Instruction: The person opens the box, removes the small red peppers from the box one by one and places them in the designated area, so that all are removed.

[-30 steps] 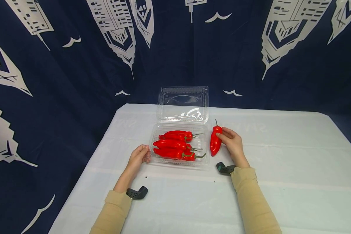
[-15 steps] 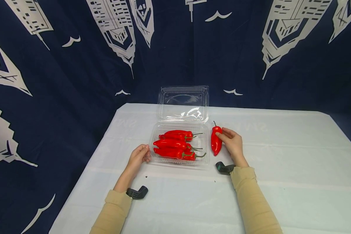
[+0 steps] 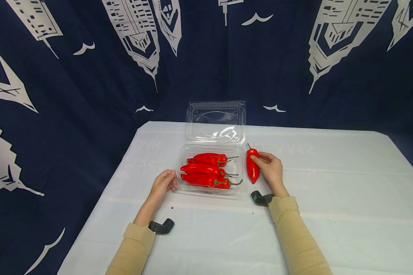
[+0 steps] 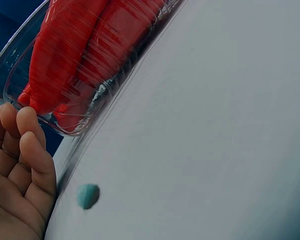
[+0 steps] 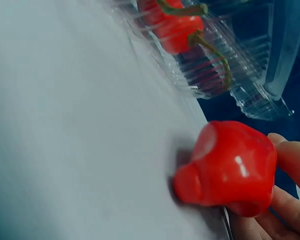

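Note:
A clear plastic clamshell container [image 3: 211, 193] lies opened out on the white table, its lid [image 3: 215, 114] tipped up at the back. Inside lie several red peppers [image 3: 199, 169] with green stems. My left hand [image 3: 163, 182] holds the container's left rim, its curled fingers at the edge; the thumb is out of the left wrist view. Right of the container, my right hand [image 3: 271, 168] pinches another red pepper [image 3: 252, 168], thumb on top and stem pointing away. In the right wrist view this pepper [image 5: 230, 170] is seen end-on, near the tabletop.
A white cloth-covered table [image 3: 330, 183] stretches well to the right. Behind it hangs a dark blue curtain [image 3: 206, 68] with pale building prints. A small dark speck [image 3: 172, 208] lies in front of the container. Each wrist wears a black camera band.
My right hand has shifted slightly left with the pepper, closer to the container's right side, and the stem now leans more to the left. My left hand and the container stay put.

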Action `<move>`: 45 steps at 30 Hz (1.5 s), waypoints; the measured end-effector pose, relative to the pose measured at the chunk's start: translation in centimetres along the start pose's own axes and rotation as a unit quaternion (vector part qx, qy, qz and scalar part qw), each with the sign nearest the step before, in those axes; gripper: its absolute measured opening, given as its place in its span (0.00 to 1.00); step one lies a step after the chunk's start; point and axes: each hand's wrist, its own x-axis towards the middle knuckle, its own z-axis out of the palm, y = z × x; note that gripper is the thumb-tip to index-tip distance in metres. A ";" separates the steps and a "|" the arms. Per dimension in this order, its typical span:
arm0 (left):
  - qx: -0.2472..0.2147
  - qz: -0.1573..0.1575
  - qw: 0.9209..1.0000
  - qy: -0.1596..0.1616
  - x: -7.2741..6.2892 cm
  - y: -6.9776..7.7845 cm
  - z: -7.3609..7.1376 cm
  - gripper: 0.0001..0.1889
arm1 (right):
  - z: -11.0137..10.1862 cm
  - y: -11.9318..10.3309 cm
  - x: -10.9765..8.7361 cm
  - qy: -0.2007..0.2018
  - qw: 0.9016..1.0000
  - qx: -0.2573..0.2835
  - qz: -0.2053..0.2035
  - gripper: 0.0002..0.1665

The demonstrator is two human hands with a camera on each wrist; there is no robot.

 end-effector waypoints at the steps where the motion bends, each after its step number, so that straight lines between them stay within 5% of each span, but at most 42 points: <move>1: 0.000 0.000 1.000 0.000 0.0 0.0 0.0 0.14 | 0.1 0.0 0.0 0.000 1.000 -0.001 0.001 0.32; 20: -0.003 0.008 1.000 -0.003 0.0 -0.1 -0.1 0.12 | -0.3 -1.1 -0.7 0.011 1.000 -0.002 0.021 0.31; 33: -0.001 0.008 1.000 -0.006 0.0 -0.1 -0.2 0.14 | -1.1 -1.9 -0.6 0.020 1.000 0.009 -0.015 0.30; 40: -0.004 0.007 1.000 -0.004 0.0 0.0 -0.1 0.12 | -0.5 2.2 2.8 0.050 0.997 -0.002 -0.060 0.37; 45: 0.000 0.005 1.000 -0.002 0.0 0.0 -0.1 0.13 | -0.8 -0.1 1.5 0.027 0.997 0.030 -0.062 0.36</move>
